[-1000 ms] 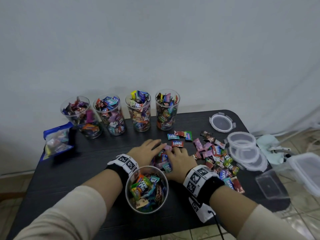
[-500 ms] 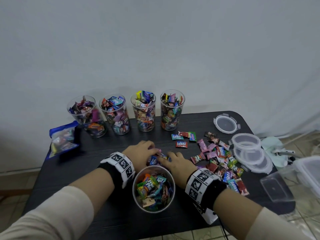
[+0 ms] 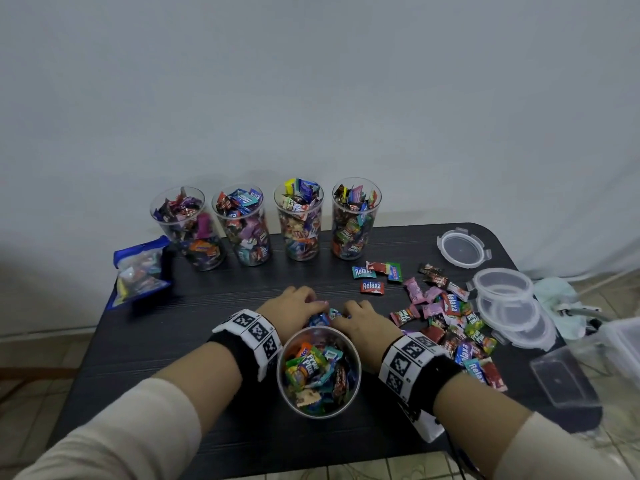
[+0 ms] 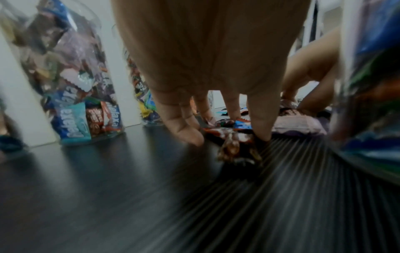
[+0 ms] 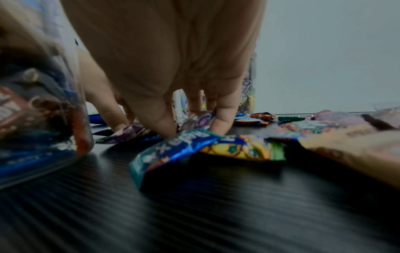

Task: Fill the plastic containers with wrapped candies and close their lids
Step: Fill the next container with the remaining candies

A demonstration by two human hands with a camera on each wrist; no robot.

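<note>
A clear plastic cup (image 3: 318, 414), part full of wrapped candies, stands on the black table (image 3: 166, 341) near the front edge. Just beyond it my left hand (image 3: 313, 308) and right hand (image 3: 341, 313) face each other, with a small heap of candies (image 3: 325, 317) between them. In the left wrist view my left hand (image 4: 216, 130) has its fingers pointing down, tips on a brown wrapper (image 4: 238, 147). In the right wrist view my right hand (image 5: 190, 126) presses its fingertips onto purple and blue wrappers (image 5: 173, 149). Neither hand visibly pinches a candy.
Several full cups (image 3: 301, 226) line the back of the table. Loose candies (image 3: 450, 327) lie to the right. Round lids (image 3: 464, 247) and a stack of lids (image 3: 509, 306) sit at the right edge, beside a rectangular tub (image 3: 561, 379). A blue candy bag (image 3: 138, 271) lies at back left.
Both hands have drawn back toward the near cup, dragging the heap of candies with them. The heap now lies tight against the cup's far side.
</note>
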